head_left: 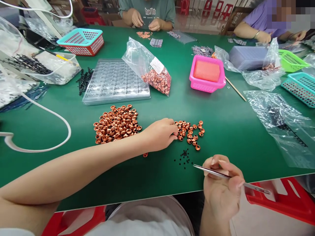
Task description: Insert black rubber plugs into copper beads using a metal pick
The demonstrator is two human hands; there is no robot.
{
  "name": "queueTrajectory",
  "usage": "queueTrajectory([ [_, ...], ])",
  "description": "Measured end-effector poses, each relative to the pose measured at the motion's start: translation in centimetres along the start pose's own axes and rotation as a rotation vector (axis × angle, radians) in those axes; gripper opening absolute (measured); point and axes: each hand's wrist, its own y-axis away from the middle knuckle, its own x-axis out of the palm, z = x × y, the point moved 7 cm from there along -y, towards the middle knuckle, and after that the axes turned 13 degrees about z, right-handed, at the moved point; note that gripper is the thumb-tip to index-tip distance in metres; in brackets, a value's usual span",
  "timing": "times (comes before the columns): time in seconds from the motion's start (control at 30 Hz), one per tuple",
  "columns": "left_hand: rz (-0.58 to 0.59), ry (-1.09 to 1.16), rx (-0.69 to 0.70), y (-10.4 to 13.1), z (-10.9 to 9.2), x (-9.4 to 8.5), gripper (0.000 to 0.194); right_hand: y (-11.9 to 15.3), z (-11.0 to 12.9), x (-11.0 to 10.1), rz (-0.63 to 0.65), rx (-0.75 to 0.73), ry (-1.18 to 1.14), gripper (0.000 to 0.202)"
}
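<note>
My right hand (221, 190) is closed round metal tweezers (213, 171), palm turned up, near the table's front edge. The tweezers' tip points left, close to a scatter of tiny black pieces (185, 157). Reaching across from the left, my left hand (159, 135) has its fingers curled at the edge of a small group of copper-coloured hollow cups (189, 131). Whether a cup is between those fingertips is hidden. Behind my left forearm lies a larger heap of the same copper cups (116, 123). One stray cup (145, 154) sits just below my wrist.
Beyond the heap are stacked clear plastic trays (115, 80) and a bag of copper cups (158, 78). A pink basket (207, 86) stands to the right, beside a wooden stick (235, 88). A white cable (56, 114) loops at left. Two people sit across the green table (221, 124).
</note>
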Motion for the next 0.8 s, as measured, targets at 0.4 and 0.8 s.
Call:
queueTrajectory([
  [0.4, -0.145, 0.126, 0.171, 7.0, -3.3, 2.3, 0.013, 0.1, -0.7, 0.3, 0.065, 0.22, 0.059, 0.028],
  [0.8, -0.111, 0.307, 0.274, 7.3, -3.2, 3.4, 0.025, 0.6, 0.5, 0.0, 0.171, 0.294, 0.39, 0.017],
])
